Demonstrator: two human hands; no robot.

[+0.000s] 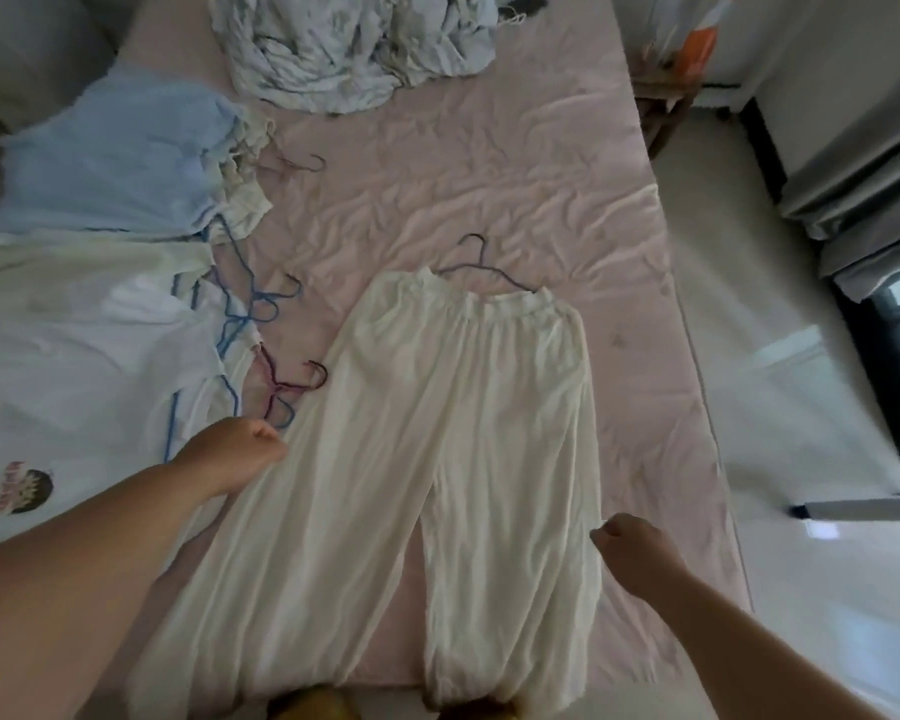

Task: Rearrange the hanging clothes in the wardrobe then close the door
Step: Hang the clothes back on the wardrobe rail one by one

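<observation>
- Left hand curled at the outer edge of the left leg of the cream trousers, apparently pinching the cloth; fingertips hidden, so the grip is a judgement.
- Right hand curled likewise at the outer edge of the right leg, seemingly nipping the seam there.
- Held by both sides, most likely to pull the fabric flat and square on the bed before folding or re-hanging.
- One pair of trousers, laid legs-down toward the viewer, waistband away, with one dark hanger still threaded at the waist, hook pointing up the bed.
- Just left, a tangle of loose hangers, blue and maroon; at least four hooks visible, exact count unclear.
- Further left, one white printed shirt and one pale blue garment, each flat.
- At the head, one crumpled patterned heap.
- No wardrobe in view; door step not yet reachable from here.
</observation>
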